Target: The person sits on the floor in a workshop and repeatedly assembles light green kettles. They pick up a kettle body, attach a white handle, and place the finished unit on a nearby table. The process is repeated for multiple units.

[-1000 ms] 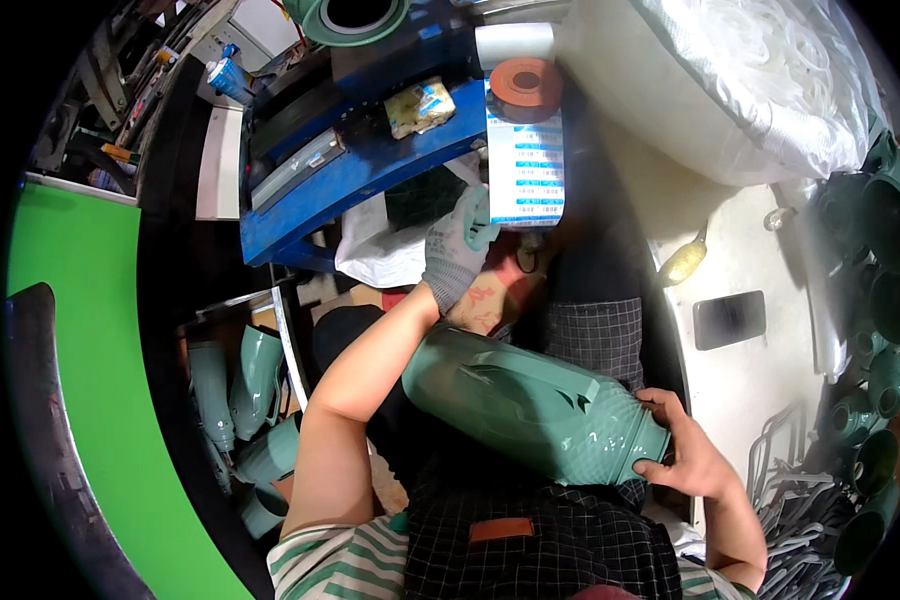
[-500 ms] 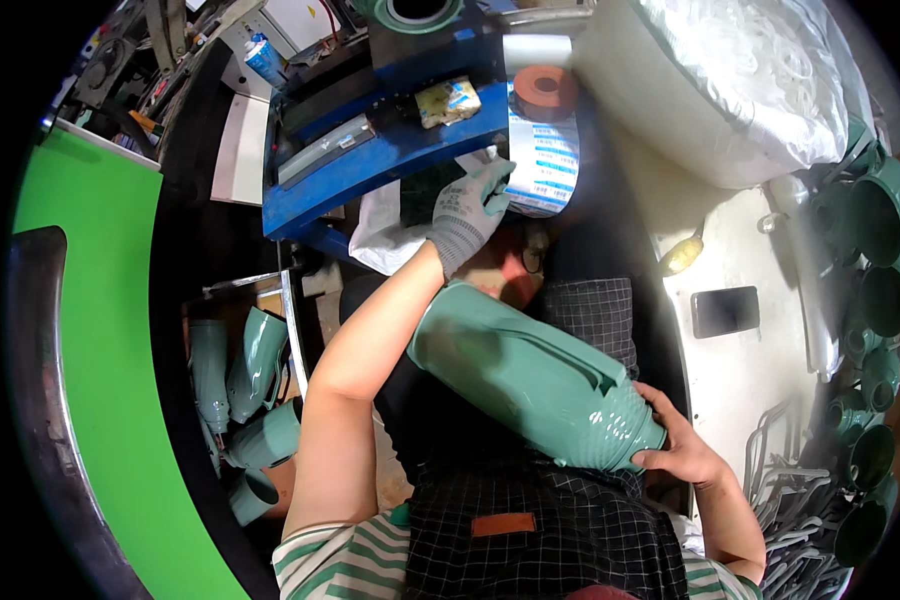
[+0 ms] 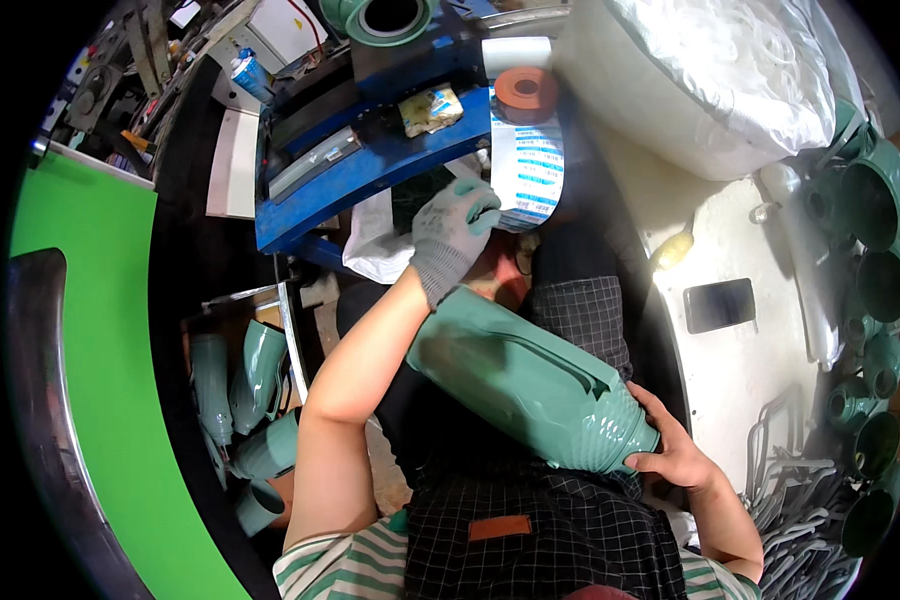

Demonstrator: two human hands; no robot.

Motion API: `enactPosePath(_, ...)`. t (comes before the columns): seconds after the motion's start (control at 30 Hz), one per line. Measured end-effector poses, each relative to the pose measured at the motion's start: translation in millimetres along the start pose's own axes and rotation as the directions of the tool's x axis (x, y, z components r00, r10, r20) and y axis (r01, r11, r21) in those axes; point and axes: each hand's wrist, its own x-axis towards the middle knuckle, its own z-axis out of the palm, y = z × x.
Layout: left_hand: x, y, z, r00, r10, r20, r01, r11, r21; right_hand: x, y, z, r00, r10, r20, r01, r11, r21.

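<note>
Across my lap lies a glossy green plastic thermos casing (image 3: 510, 375), tilted, with a long handle-like strip along its upper side. Its narrower, ridged end is gripped by my bare right hand (image 3: 675, 445), thumb and fingers around the rim. My left hand (image 3: 455, 230), in a grey-white glove with green fingertips, is beyond the casing's wide end. Its fingers are curled together beside the lower left edge of a hanging sheet of blue-and-white labels (image 3: 527, 175); what they pinch, if anything, is hidden. An orange tape roll (image 3: 525, 93) rests over the label sheet.
A blue bench (image 3: 370, 165) holds a yellowish block (image 3: 431, 110). On the right, a white table (image 3: 720, 390) carries a phone (image 3: 720, 304), a brush-like tool (image 3: 674, 247) and grey handles (image 3: 795, 490). Green casings (image 3: 263, 370) fill a left-side box; a lined white tub (image 3: 660, 110) stands behind.
My left hand has drawn slightly back and left from the label sheet, its fingers curling more. The right hand keeps its grip on the casing. The whole view has shifted a little.
</note>
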Motion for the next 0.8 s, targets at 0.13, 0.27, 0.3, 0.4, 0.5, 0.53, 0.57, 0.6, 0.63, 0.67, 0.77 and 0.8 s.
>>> enactPosePath(0.13, -39, 29, -64, 0.890, -0.193, -0.414, 0.106, 0.969, -0.225, 4, 17, 16, 0.992, -0.096, -0.080, 0.105, 0.988, 0.116)
enactPosePath(0.27, -101, 41, -90, 0.547, -0.834, 0.073, 0.553, 0.295, -0.779, 26, 49, 36, 0.929, -0.364, -0.059, 0.302, 0.842, -0.447)
enactPosePath(0.3, -113, 39, -89, 0.552, -0.818, 0.159, 0.567, 0.229, -0.791, 31, 57, 38, 0.923, -0.382, -0.048, 0.307, 0.807, -0.505)
enactPosePath(0.4, -138, 28, -85, 0.597, -0.778, 0.197, 0.481, 0.150, -0.864, 42, 76, 37, 0.831, -0.555, 0.034, 0.432, 0.607, -0.667)
enactPosePath(0.5, -149, 20, -83, 0.641, -0.747, 0.176, 0.433, 0.163, -0.887, 46, 87, 34, 0.810, -0.580, 0.080, 0.474, 0.569, -0.672)
enactPosePath(0.53, -150, 19, -81, 0.652, -0.740, 0.163, 0.392, 0.146, -0.908, 46, 89, 34, 0.826, -0.560, 0.067, 0.438, 0.563, -0.700)
enactPosePath(0.57, -152, 19, -82, 0.652, -0.737, 0.178, 0.443, 0.179, -0.878, 47, 91, 35, 0.819, -0.569, 0.071, 0.438, 0.542, -0.717)
enactPosePath(0.6, -152, 18, -82, 0.654, -0.737, 0.172, 0.463, 0.210, -0.861, 47, 92, 37, 0.793, -0.605, 0.072, 0.462, 0.519, -0.719)
enactPosePath(0.63, -153, 18, -83, 0.645, -0.749, 0.151, 0.474, 0.237, -0.848, 47, 92, 39, 0.789, -0.607, 0.090, 0.449, 0.472, -0.759)
enactPosePath(0.67, -154, 16, -84, 0.695, -0.719, 0.019, 0.525, 0.489, -0.696, 47, 91, 42, 0.765, -0.635, 0.106, 0.458, 0.422, -0.783)
enactPosePath(0.77, -159, 6, -88, 0.770, -0.608, -0.194, 0.592, 0.794, -0.137, 45, 81, 45, 0.753, -0.649, 0.106, 0.471, 0.421, -0.775)
enactPosePath(0.8, -162, 1, -91, 0.745, -0.643, -0.176, 0.647, 0.761, -0.046, 45, 74, 43, 0.769, -0.631, 0.105, 0.467, 0.441, -0.766)
